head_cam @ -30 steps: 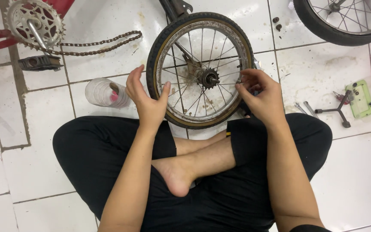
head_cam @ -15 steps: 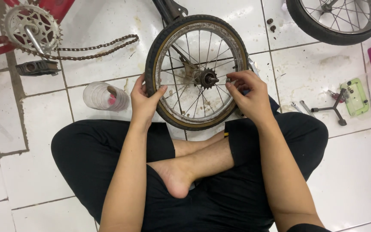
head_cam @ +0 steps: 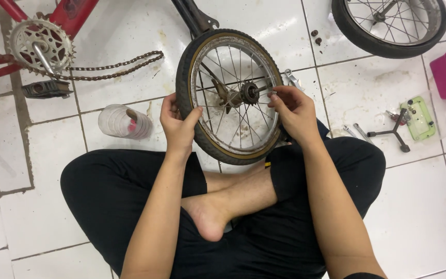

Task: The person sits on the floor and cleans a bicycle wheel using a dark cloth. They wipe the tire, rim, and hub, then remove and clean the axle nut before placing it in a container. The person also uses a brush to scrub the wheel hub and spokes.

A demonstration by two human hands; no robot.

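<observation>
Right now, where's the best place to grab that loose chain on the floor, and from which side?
Judging by its pose, take the chain near its free right end, from above. That end lies slack on the tile floor, while the left end is wrapped on the chainring.

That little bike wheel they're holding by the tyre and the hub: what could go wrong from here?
The wheel stands on edge, steadied only by the left hand on its tyre, so it might tip or roll. The right hand has fingers among the thin spokes at the hub and could get pinched. Loose nuts on the floor tiles could get lost.
</observation>
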